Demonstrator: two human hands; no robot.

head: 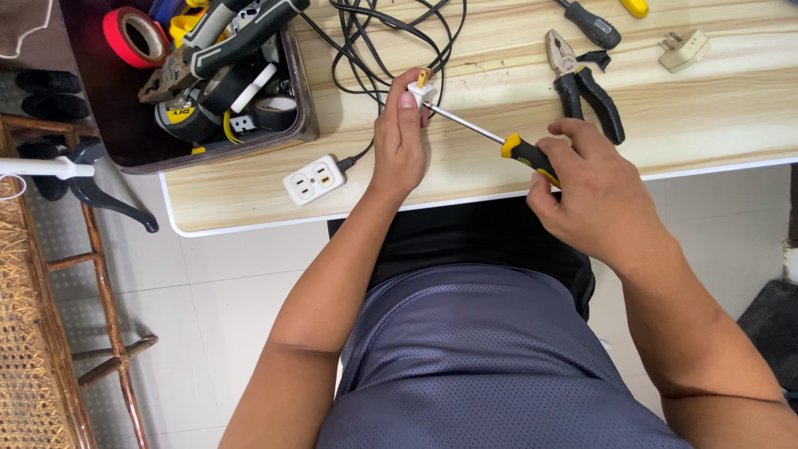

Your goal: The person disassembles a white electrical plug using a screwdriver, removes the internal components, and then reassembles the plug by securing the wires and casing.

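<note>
My left hand [399, 141] pinches a small white electrical plug [418, 92] with brass prongs, held just above the wooden table [715, 116]. My right hand [594, 195] grips the yellow and black handle of a screwdriver [525, 155]. Its metal shaft runs up and left, and the tip meets the plug. A black cable [374, 41] loops behind the plug and leads to a white socket block [313, 180] near the table's front edge.
A dark toolbox [303, 91] at the left holds tape rolls, a tape measure and tools. Black-handled pliers [582, 83], another screwdriver [592, 25] and a beige adapter [683, 50] lie at the right. A rattan chair [41, 333] stands on the tiled floor at left.
</note>
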